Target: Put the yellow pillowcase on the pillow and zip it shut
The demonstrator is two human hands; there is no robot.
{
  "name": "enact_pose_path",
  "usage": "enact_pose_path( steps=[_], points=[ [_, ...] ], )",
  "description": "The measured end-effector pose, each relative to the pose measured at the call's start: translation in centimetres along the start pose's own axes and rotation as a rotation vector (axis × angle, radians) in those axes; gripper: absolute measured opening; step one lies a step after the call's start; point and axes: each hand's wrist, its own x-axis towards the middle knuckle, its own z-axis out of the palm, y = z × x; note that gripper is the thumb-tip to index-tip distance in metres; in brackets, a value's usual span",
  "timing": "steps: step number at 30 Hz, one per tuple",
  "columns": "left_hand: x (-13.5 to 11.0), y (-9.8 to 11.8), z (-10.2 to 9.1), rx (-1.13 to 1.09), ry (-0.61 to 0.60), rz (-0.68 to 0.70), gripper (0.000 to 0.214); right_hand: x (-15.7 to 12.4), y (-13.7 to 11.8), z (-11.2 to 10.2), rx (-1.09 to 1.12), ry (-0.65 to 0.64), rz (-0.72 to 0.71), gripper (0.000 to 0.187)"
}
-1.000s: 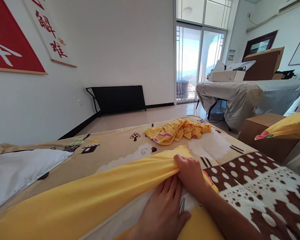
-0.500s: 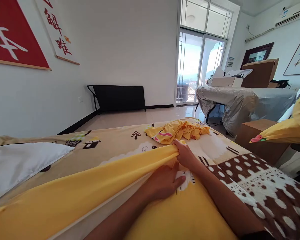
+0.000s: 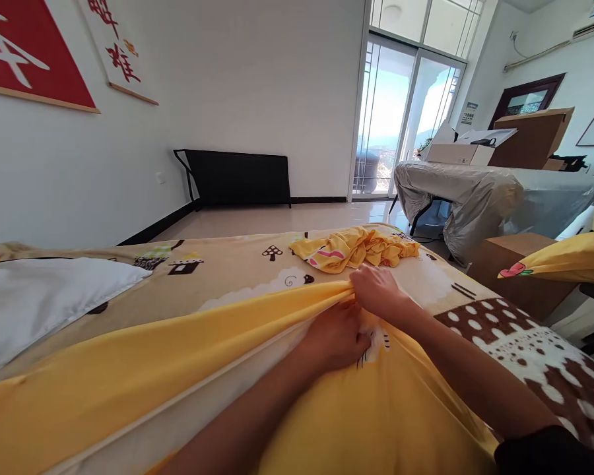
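Note:
A long yellow cover (image 3: 143, 356) lies stretched across the bed from lower left to centre, with a white pillow edge showing inside its opening. My right hand (image 3: 377, 292) is closed on the cover's far corner, gathering the fabric into folds. My left hand (image 3: 337, 335) rests just below it, fingers curled and pressed down on the white pillow corner and cover. A crumpled yellow cloth (image 3: 355, 248) with pink print lies just beyond both hands.
The bed carries a beige and brown patterned blanket (image 3: 515, 343). A white pillow (image 3: 39, 303) lies at the left. A brown box (image 3: 519, 267) and a yellow cushion (image 3: 569, 260) stand at the right. Farther back stand a plastic-covered table (image 3: 480, 191) and a black bench (image 3: 237, 178).
Both hands have moved farther up the bed toward the crumpled cloth, carrying the cover's corner along. The left hand's fingers have gone from flat to curled. The view has shifted slightly.

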Motion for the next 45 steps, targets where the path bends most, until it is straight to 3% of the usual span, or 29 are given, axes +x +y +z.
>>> enact_pose_path(
  steps=[3,6,13,15,20,23,28,33,35,38,42,45],
  points=[
    [0.5,-0.3,-0.3,0.038,-0.108,0.008,0.043,0.2,0.3,0.8,0.051,0.043,0.051,0.036],
    [0.9,-0.6,-0.1,0.018,-0.140,-0.007,0.047,0.8,1.1,2.2,0.163,0.122,0.072,0.037],
    [1.6,-1.6,0.7,-0.271,0.076,-0.194,0.041,2.3,3.6,3.7,0.480,0.245,-0.070,0.032],
    [1.9,-1.9,1.0,-0.336,0.116,-0.231,0.047,2.6,4.2,3.4,0.547,0.210,-0.150,0.035],
    [2.9,-2.5,1.7,-0.342,0.125,-0.176,0.049,2.7,5.0,2.7,0.523,0.122,-0.287,0.053],
    [3.1,-2.6,1.7,-0.375,0.114,-0.138,0.044,2.6,4.5,3.0,0.433,0.186,-0.165,0.053],
    [2.8,-2.4,2.0,-0.374,-0.015,-0.182,0.019,2.4,3.4,3.5,0.262,0.215,0.112,0.033],
    [3.2,-1.4,2.4,-0.075,0.130,-0.075,0.019,2.2,3.5,3.5,0.358,0.331,0.053,0.036],
    [3.5,-1.4,2.3,-0.020,0.100,0.039,0.020,2.5,3.7,3.6,0.452,0.383,0.009,0.038],
    [3.5,-2.1,2.2,-0.218,0.008,0.039,0.016,3.1,3.9,3.7,0.588,0.407,-0.038,0.034],
    [2.7,-3.4,1.8,-0.781,0.027,-0.240,0.007,3.4,4.0,3.2,0.682,0.378,-0.031,0.032],
    [2.2,-3.8,1.4,-0.875,0.105,-0.372,0.020,3.3,4.0,2.6,0.663,0.378,-0.023,0.030]
  ],
)
